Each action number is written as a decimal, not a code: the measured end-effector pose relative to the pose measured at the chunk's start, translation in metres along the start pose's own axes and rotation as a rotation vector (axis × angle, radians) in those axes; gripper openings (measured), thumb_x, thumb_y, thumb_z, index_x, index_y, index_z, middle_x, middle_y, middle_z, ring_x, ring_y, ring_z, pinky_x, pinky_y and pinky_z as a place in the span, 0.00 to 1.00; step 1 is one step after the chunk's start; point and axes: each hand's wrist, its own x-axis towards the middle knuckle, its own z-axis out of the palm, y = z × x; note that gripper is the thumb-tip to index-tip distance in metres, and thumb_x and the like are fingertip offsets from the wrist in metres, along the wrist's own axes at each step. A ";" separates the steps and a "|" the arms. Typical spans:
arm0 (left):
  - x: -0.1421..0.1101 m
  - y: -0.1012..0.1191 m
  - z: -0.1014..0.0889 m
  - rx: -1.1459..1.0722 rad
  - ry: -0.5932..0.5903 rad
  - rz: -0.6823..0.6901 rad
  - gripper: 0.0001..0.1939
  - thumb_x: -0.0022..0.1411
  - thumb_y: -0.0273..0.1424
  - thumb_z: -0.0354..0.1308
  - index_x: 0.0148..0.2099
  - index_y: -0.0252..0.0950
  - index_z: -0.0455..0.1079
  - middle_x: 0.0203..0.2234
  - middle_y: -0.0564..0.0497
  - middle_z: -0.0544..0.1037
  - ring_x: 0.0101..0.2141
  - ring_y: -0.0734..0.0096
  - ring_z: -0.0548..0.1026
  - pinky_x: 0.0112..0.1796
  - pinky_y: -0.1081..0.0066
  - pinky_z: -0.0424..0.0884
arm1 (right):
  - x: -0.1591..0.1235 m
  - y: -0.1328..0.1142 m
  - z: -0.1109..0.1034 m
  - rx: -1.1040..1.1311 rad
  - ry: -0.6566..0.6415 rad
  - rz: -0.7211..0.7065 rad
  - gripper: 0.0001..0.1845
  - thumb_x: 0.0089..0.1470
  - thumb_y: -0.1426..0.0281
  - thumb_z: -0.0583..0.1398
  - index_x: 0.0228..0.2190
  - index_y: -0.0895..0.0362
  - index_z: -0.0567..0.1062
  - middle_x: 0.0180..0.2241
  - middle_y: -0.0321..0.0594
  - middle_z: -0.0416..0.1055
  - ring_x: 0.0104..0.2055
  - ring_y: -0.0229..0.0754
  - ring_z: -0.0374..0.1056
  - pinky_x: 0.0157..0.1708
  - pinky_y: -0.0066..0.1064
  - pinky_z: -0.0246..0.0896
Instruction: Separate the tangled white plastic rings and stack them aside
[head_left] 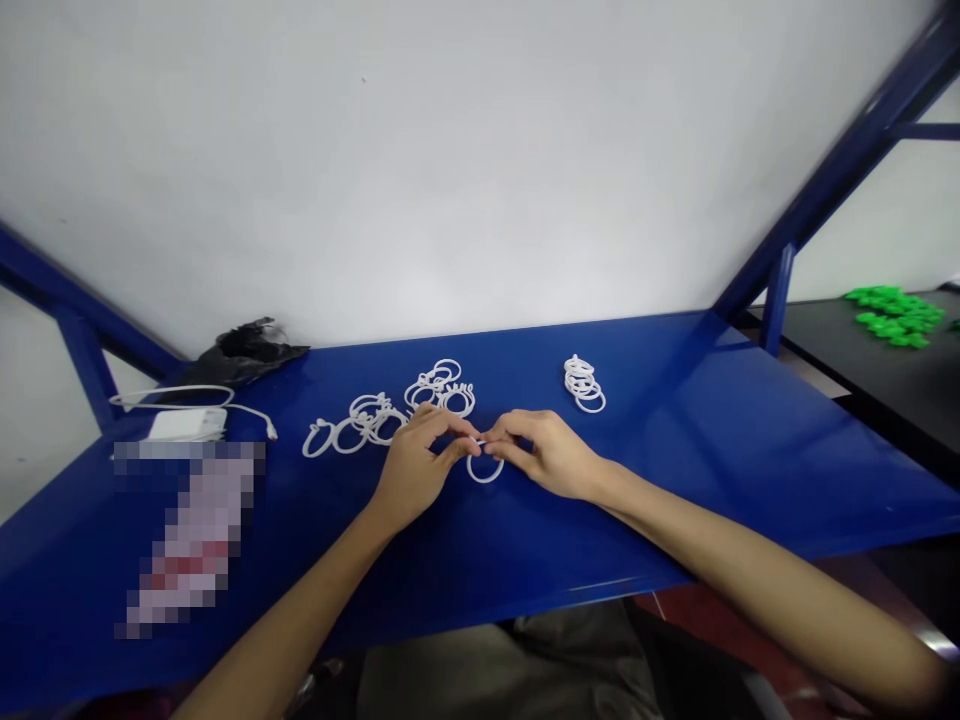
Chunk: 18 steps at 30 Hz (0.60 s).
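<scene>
A thin white plastic ring (485, 481) hangs between my hands, just over the blue table. My left hand (420, 460) pinches its top from the left with thumb and forefinger. From the right, my right hand (551, 450) pinches the same part, so the fingertips nearly meet and cover it. Beside and behind my left hand lie several loose white rings (351, 435) with small knobs on their rims. To the right, a separate overlapping row of similar white rings (590, 400) lies farther back.
The blue table (675, 400) meets a pale wall. On its left lie a black plastic bag (247, 355), a white charger (187, 425) with its cable and a blurred-out item (195, 540). Blue beams (832, 170) slant at both sides. Green pieces (900, 315) sit on a dark table at right.
</scene>
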 end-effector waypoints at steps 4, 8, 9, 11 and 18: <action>-0.001 0.001 0.002 0.005 0.014 -0.010 0.17 0.66 0.42 0.57 0.29 0.40 0.75 0.27 0.53 0.78 0.32 0.69 0.71 0.36 0.68 0.68 | -0.001 -0.001 -0.001 -0.046 0.005 -0.064 0.08 0.65 0.70 0.56 0.37 0.58 0.75 0.35 0.42 0.76 0.36 0.40 0.71 0.37 0.31 0.66; -0.004 0.002 0.004 0.031 0.008 -0.024 0.17 0.66 0.40 0.56 0.27 0.40 0.73 0.26 0.54 0.77 0.32 0.68 0.71 0.37 0.67 0.68 | -0.003 -0.004 -0.004 -0.120 -0.036 -0.157 0.11 0.68 0.71 0.53 0.38 0.58 0.75 0.35 0.43 0.76 0.37 0.42 0.70 0.38 0.34 0.66; -0.004 0.001 0.004 0.044 0.005 -0.016 0.17 0.67 0.39 0.56 0.26 0.40 0.73 0.26 0.54 0.77 0.33 0.68 0.71 0.37 0.67 0.69 | -0.003 -0.004 -0.004 -0.133 -0.048 -0.171 0.12 0.68 0.70 0.52 0.39 0.58 0.75 0.35 0.43 0.76 0.37 0.42 0.69 0.38 0.34 0.66; -0.004 -0.001 0.005 0.086 -0.004 0.015 0.16 0.67 0.39 0.55 0.28 0.40 0.72 0.27 0.53 0.78 0.34 0.66 0.71 0.38 0.66 0.68 | -0.002 -0.003 -0.004 -0.149 -0.051 -0.178 0.12 0.68 0.70 0.52 0.40 0.58 0.75 0.35 0.43 0.76 0.37 0.42 0.69 0.38 0.34 0.67; -0.002 -0.015 0.012 0.547 0.028 0.023 0.20 0.66 0.45 0.56 0.52 0.37 0.72 0.47 0.43 0.76 0.48 0.51 0.68 0.49 0.53 0.65 | 0.007 0.020 -0.021 -0.415 0.159 -0.048 0.13 0.67 0.70 0.53 0.44 0.57 0.77 0.41 0.47 0.74 0.42 0.46 0.71 0.44 0.38 0.68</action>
